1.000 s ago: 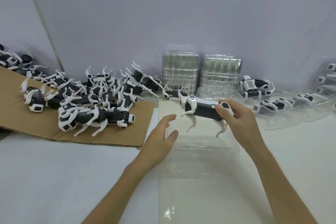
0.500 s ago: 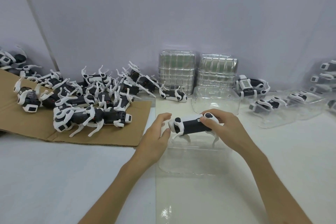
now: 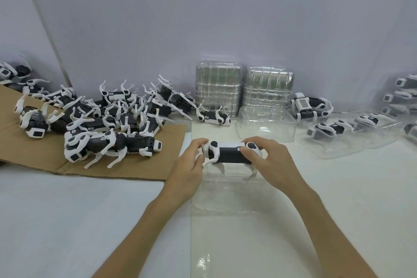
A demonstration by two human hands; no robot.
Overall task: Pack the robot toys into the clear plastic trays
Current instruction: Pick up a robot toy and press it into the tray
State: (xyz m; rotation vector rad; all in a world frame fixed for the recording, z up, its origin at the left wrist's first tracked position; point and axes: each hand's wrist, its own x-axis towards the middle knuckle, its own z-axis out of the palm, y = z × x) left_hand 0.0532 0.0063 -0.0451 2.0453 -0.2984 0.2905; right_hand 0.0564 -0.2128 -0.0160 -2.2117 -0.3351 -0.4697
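Note:
A black and white robot dog toy (image 3: 230,153) hangs upright over a clear plastic tray (image 3: 234,196) in the middle of the white table, its legs reaching down into the tray's far part. My right hand (image 3: 270,160) grips the toy's right end from above. My left hand (image 3: 189,165) holds its left end with curled fingers. A pile of several more robot toys (image 3: 108,117) lies on a brown cardboard sheet (image 3: 33,156) at the left.
Two stacks of clear trays (image 3: 243,90) stand against the back wall, with one loose tray (image 3: 266,126) in front of them. One toy (image 3: 213,117) lies beside the stacks. Packed toys in clear trays (image 3: 352,131) sit at the right.
The toy has come down toward the tray and nearer to me. My left hand has risen from the tray's edge and taken hold of the toy's left end.

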